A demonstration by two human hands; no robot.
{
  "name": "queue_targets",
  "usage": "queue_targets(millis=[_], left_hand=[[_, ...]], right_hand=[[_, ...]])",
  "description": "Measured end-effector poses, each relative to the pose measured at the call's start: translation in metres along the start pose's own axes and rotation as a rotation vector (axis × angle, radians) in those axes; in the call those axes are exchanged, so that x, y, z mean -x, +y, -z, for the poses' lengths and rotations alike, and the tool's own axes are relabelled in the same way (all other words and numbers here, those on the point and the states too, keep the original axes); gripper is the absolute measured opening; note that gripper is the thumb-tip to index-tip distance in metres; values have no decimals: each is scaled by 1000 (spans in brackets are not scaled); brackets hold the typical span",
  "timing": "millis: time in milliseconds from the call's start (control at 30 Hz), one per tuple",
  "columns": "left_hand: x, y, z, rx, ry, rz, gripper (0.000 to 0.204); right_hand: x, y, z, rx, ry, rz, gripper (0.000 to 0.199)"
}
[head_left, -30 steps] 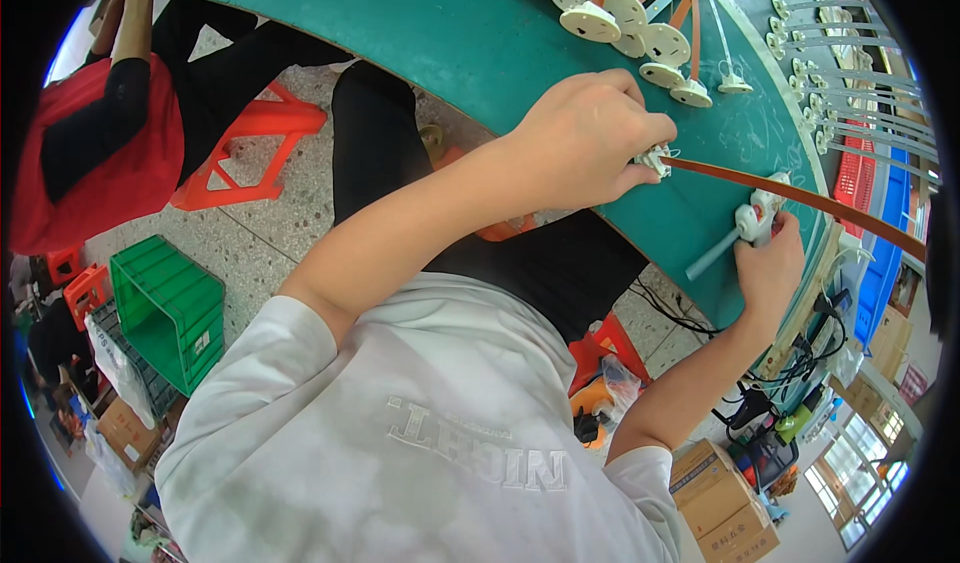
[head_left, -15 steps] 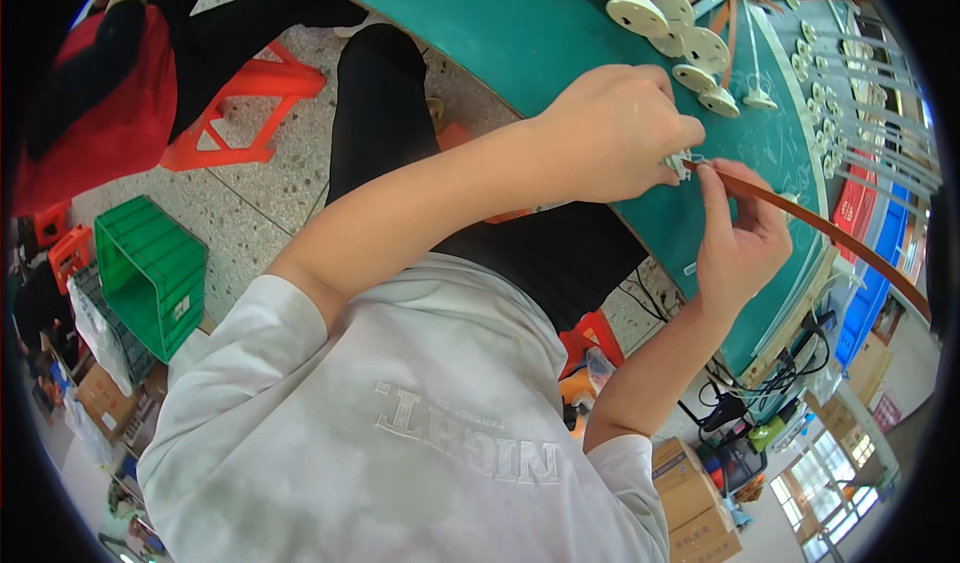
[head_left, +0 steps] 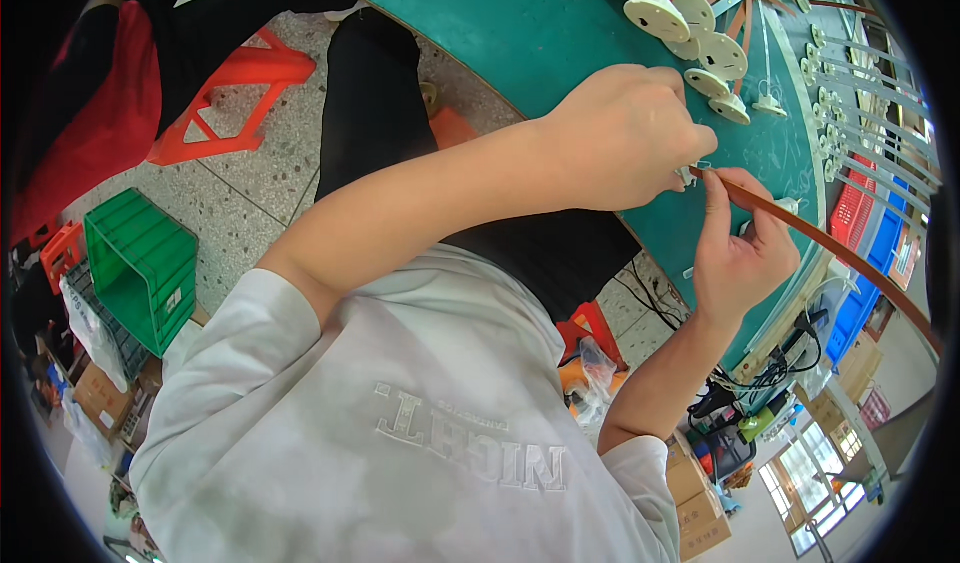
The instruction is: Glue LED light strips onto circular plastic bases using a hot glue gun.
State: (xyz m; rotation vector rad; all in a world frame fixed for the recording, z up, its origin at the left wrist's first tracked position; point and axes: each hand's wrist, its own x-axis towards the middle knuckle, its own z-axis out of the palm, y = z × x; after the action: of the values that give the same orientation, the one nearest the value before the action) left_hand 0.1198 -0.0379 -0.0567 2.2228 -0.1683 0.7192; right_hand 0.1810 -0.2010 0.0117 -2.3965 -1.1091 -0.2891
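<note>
Over the green tabletop (head_left: 480, 23), my left hand (head_left: 635, 138) is closed, its fingertips pinching a small whitish fitting (head_left: 687, 175), mostly hidden by the fingers. The end of a long, flat brown strip (head_left: 830, 243) meets this fitting. Close beside it, my right hand (head_left: 745, 258) pinches the strip between thumb and forefinger, the other fingers curled. From there the strip bends away to the far right edge of the view. Whether the strip passes into the fitting cannot be made out.
Cream round discs (head_left: 722, 55) with brown and pale strips lie beyond my left hand. Several pale strips with small discs (head_left: 880, 113) line the right side, near a blue tray (head_left: 870, 298). At left are a green crate (head_left: 145, 273), a red stool (head_left: 240, 88) and a seated person (head_left: 90, 133).
The view has shifted slightly. Both hands stay together at the strip's end with much the same grip, and less of the whitish fitting shows between the fingers.
</note>
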Motion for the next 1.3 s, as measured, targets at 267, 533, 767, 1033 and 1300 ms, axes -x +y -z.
queue_targets(millis=[267, 533, 767, 1033, 1300], left_hand=[[-3, 5, 3, 8, -35, 37, 27], [-2, 4, 5, 12, -67, 34, 29], [-1, 4, 6, 11, -59, 39, 29], [-1, 4, 3, -2, -61, 30, 29], [-1, 4, 2, -6, -44, 29, 29]], right_hand=[[21, 28, 22, -19, 42, -52, 28], [53, 116, 57, 413, -209, -366, 50], [66, 126, 64, -479, 58, -773, 51], [117, 11, 52, -967, 42, -684, 26], [116, -17, 37, -783, -22, -502, 24]])
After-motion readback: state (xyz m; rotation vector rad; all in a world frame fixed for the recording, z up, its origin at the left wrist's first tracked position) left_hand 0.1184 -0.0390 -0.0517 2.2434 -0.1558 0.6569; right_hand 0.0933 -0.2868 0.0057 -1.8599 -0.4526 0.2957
